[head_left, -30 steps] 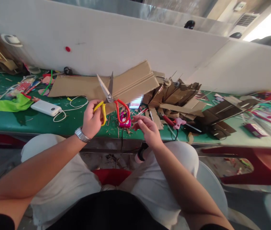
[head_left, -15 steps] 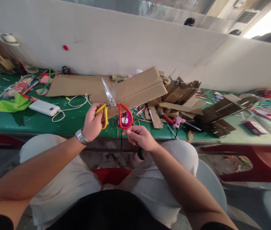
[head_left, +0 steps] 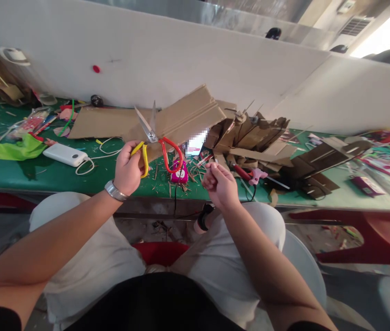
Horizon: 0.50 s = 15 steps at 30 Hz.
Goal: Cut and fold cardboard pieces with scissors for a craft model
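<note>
My left hand [head_left: 128, 170] is closed around the yellow handle of a pair of scissors [head_left: 151, 137]. The scissor blades are spread and point up and away, while the red handle loop hangs free on the right. Behind the scissors a long strip of cardboard [head_left: 190, 110] slants up to the right; its near end lies by my left fingers, where the hold is partly hidden. My right hand [head_left: 220, 183] is apart from the scissors, above the table's front edge, its fingers curled together. Whatever they may pinch is too small to make out.
A white power bank [head_left: 64, 154] with a cable lies left on the green table [head_left: 60, 178]. Near the middle are a pink-purple box-like item [head_left: 180, 174] and a blurred bright screen [head_left: 197, 143]. Cut cardboard [head_left: 250, 133] and a pink glue gun [head_left: 257, 176] lie right.
My left hand, the scissors and the cardboard strip have shifted left and slightly up together. My right hand has left the red handle, moved right and curled its fingers. The bright screen is now uncovered.
</note>
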Each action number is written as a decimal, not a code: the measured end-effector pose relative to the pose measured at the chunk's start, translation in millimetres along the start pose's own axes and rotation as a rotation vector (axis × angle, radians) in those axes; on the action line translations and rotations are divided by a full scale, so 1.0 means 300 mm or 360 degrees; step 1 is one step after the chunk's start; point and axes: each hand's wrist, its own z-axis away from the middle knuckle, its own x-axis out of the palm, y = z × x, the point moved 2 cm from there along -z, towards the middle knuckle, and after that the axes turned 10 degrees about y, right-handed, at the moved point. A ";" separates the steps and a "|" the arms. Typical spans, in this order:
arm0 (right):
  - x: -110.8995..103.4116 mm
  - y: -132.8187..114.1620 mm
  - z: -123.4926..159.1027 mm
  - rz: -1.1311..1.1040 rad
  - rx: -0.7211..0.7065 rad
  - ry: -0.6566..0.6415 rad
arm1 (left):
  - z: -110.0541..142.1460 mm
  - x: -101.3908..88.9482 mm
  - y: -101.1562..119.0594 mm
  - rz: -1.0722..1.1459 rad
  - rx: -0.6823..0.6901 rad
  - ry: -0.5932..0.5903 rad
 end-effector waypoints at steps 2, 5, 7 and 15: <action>0.000 0.010 0.003 0.0168 -0.0090 0.0017 | 0.007 0.005 0.001 0.0028 -0.0029 -0.0050; 0.028 0.040 0.028 0.0355 -0.0056 -0.0208 | 0.027 0.015 0.002 0.0078 -0.0114 -0.0105; 0.056 0.063 0.054 0.0335 0.0088 -0.0472 | 0.043 0.021 0.002 0.0083 -0.0179 -0.0117; 0.078 0.071 0.089 0.0219 0.0296 -0.0757 | 0.041 0.021 -0.003 0.0063 -0.0193 -0.0110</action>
